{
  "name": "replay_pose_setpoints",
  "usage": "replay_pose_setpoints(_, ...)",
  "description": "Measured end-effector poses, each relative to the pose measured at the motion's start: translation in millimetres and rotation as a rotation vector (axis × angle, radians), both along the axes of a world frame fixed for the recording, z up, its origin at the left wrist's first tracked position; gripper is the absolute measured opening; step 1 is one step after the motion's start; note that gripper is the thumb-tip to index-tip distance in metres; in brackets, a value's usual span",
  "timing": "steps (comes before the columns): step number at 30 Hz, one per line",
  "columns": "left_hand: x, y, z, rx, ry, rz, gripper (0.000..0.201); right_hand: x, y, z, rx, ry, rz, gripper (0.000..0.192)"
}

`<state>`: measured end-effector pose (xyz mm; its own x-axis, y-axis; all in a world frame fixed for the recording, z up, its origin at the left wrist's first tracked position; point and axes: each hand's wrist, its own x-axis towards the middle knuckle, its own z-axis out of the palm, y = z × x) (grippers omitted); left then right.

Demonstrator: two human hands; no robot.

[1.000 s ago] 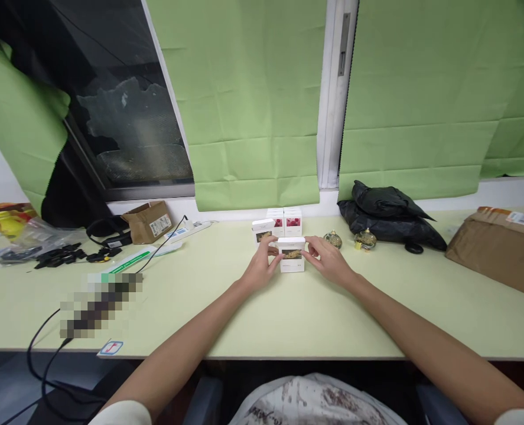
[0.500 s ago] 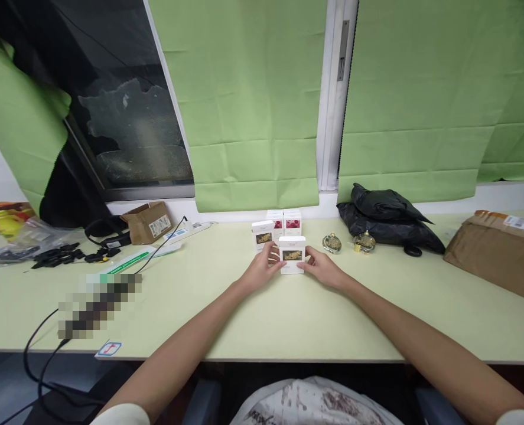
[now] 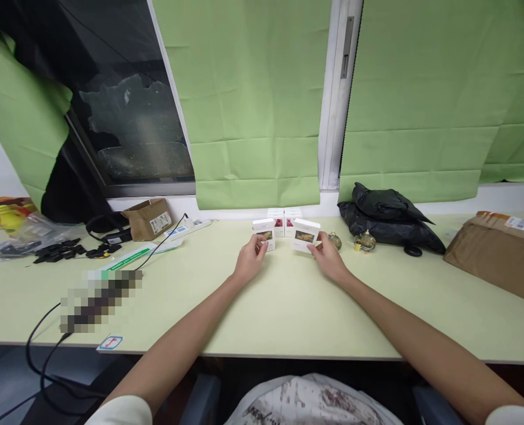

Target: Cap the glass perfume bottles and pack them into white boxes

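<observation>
My right hand point(image 3: 329, 260) grips a small white box with a gold picture point(image 3: 305, 235), held tilted just above the pale green table point(image 3: 288, 307). With its fingers apart, my left hand point(image 3: 249, 261) reaches to a second white box with a gold picture point(image 3: 264, 231), fingertips touching its front. Two white boxes with red pictures point(image 3: 283, 219) stand just behind, near the wall. Two small gold round ornaments point(image 3: 365, 240) lie to the right of my right hand.
A black plastic bag point(image 3: 386, 215) lies at the back right and a brown parcel point(image 3: 496, 251) at the far right. To the left are a small cardboard box point(image 3: 150, 218), a white power strip point(image 3: 191, 229), black cables point(image 3: 62, 251) and a blurred object point(image 3: 97, 298).
Both hands held one gold-picture box at the table's middle. Now my right hand has carried it back and to the right, tilted, while my left hand let go and moved to the other gold-picture box.
</observation>
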<state>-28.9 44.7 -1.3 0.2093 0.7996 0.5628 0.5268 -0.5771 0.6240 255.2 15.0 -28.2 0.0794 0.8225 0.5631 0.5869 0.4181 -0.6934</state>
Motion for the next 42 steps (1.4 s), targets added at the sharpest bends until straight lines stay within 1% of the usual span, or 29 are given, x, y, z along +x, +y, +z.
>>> replay_pose_setpoints(5, -1, 0, 1.5, 0.004, -0.013, 0.04, 0.017, 18, 2, 15.8, 0.165, 0.241, -0.187, 0.044)
replay_pose_setpoints(7, -1, 0, 2.4, 0.006, -0.018, 0.05, 0.018, 25, 2, 20.1, 0.207, 0.318, -0.198, 0.045)
replay_pose_setpoints(9, -1, 1, 2.7, 0.009, -0.026, 0.057, 0.017, 24, 1, 21.4, 0.206, 0.335, -0.162, 0.046)
replay_pose_setpoints(11, -2, 1, 2.4, 0.012, -0.03, 0.058, 0.017, 15, -3, 19.6, 0.156, 0.287, -0.077, 0.046)
replay_pose_setpoints(13, -2, 2, 2.0, 0.007, -0.027, 0.052, 0.017, 1, -8, 15.4, 0.072, 0.193, 0.033, 0.045)
replay_pose_setpoints(15, -3, 2, 1.6, -0.003, -0.019, 0.051, 0.017, -15, -14, 10.3, -0.006, 0.084, 0.097, 0.041)
replay_pose_setpoints(17, -3, 3, 1.2, -0.006, -0.012, 0.053, 0.018, -27, -18, 5.5, -0.062, -0.011, 0.109, 0.037)
replay_pose_setpoints(20, -4, 4, 0.3, -0.002, -0.008, 0.056, 0.018, -32, -21, 0.4, -0.104, -0.074, 0.097, 0.034)
replay_pose_setpoints(24, -4, 6, -1.4, -0.012, -0.03, 0.042, 0.02, -31, -26, -0.6, -0.078, -0.152, 0.11, 0.032)
replay_pose_setpoints(28, -5, 7, -2.3, -0.013, -0.044, -0.003, 0.018, -31, -33, 3.6, 0.001, -0.299, 0.226, 0.028)
replay_pose_setpoints(30, -5, 7, -2.6, -0.016, -0.042, -0.021, 0.018, -31, -34, 5.0, 0.034, -0.354, 0.251, 0.026)
replay_pose_setpoints(37, -5, 6, -4.2, -0.021, -0.016, -0.03, 0.019, -25, -31, 1.9, 0.038, -0.408, 0.255, 0.034)
replay_pose_setpoints(42, -5, 6, -2.9, -0.01, -0.008, -0.01, 0.015, -28, -36, 5.0, 0.056, -0.443, 0.28, 0.033)
